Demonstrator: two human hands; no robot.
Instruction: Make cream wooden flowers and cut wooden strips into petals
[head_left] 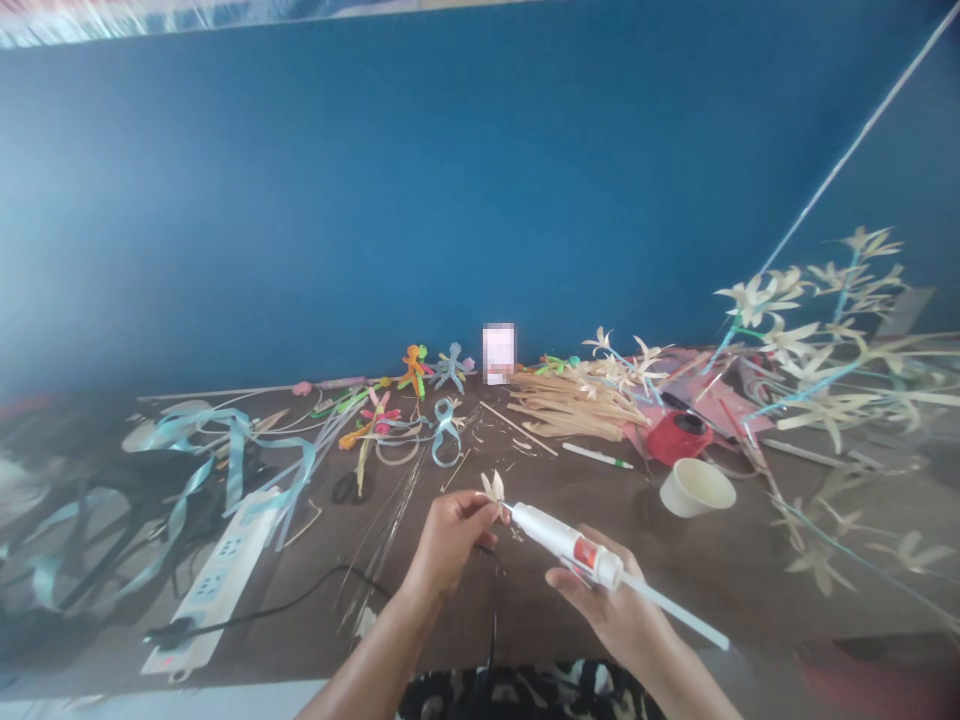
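My right hand (611,590) is wrapped round a white hot glue gun (551,532), a clear glue stick (679,610) poking out of its rear. The gun's nozzle points left and meets a small cream flower (493,487) made of thin petals. Pinched in the fingertips of my left hand (455,535) is the base of that flower. Whether glue is coming out at the tip is too small to tell. A black cord (493,610) hangs down between my hands.
A white power strip (217,575) with a plugged-in cord lies left, near light blue ribbon (240,450). Dried strips (574,405) are piled at the back. To the right are a white paper cup (696,488), a red tape roll (677,437), a marker (598,456) and flower stems (814,385).
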